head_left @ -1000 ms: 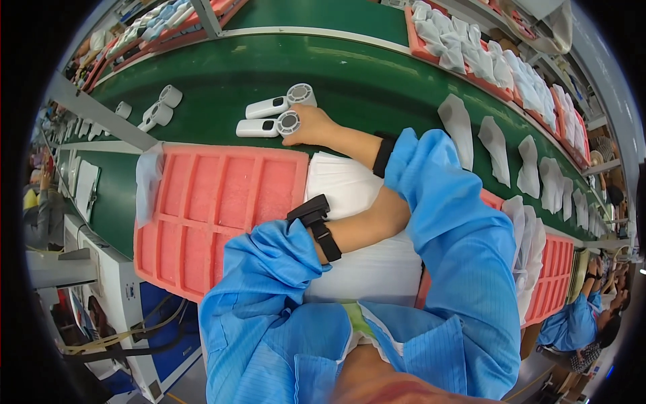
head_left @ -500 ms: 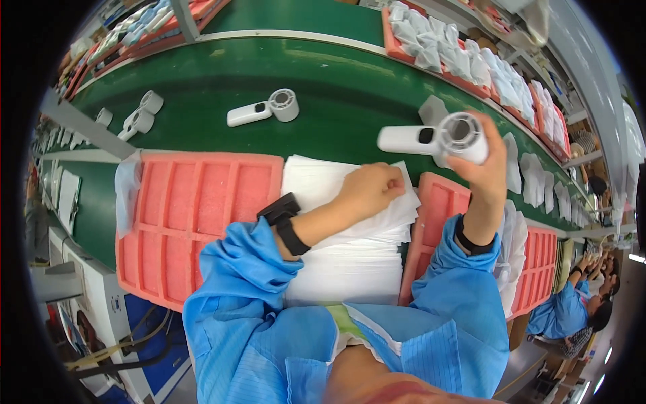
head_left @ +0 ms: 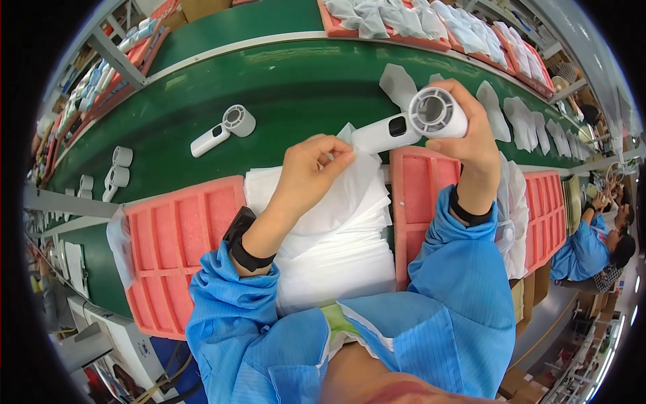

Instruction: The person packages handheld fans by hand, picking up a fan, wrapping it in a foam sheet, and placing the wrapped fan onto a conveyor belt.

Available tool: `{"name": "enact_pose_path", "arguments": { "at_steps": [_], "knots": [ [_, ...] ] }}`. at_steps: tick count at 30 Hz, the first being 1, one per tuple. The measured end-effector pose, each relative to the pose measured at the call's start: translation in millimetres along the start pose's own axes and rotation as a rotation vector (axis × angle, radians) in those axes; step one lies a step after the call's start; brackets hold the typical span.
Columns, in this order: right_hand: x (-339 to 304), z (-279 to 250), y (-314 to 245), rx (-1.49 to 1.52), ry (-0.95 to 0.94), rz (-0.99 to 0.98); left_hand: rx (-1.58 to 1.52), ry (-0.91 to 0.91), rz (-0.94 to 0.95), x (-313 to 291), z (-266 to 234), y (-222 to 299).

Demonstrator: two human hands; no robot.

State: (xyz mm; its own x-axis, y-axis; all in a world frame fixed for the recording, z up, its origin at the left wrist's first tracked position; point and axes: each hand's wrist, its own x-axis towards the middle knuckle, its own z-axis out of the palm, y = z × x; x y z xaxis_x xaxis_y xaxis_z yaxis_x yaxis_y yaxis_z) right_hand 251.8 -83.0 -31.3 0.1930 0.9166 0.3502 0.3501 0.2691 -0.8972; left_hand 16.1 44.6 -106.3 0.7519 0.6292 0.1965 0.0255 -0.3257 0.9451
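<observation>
My right hand (head_left: 476, 135) grips a white handheld fan (head_left: 382, 135) by its round head, with the handle pointing left. My left hand (head_left: 304, 176) pinches the raised edge of a thin white bag (head_left: 350, 185) on top of a stack of white bags (head_left: 336, 266). The tip of the fan's handle meets that raised edge; I cannot tell whether it is inside. Beyond my left hand, another white handheld fan (head_left: 211, 140) lies on the green work surface (head_left: 289, 108).
Pink compartment trays flank the stack, one on the left (head_left: 182, 236) and one on the right (head_left: 420, 182). More fans (head_left: 118, 176) lie at far left. Translucent white bagged items (head_left: 518, 118) line the surface at right. Filled pink trays (head_left: 431, 42) stand at the back. Co-workers (head_left: 585, 236) sit at far right.
My left hand has moved left and now lifts the top bag's edge. My right hand has brought the fan left, its handle tip to that edge. The view has shifted.
</observation>
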Motion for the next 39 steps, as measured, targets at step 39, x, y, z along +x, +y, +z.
{"name": "enact_pose_path", "arguments": {
  "at_steps": [39],
  "knots": [
    [1,116,21,-0.548,0.142,-0.286,0.298,0.378,0.505,-25,5,44]
  ]
}}
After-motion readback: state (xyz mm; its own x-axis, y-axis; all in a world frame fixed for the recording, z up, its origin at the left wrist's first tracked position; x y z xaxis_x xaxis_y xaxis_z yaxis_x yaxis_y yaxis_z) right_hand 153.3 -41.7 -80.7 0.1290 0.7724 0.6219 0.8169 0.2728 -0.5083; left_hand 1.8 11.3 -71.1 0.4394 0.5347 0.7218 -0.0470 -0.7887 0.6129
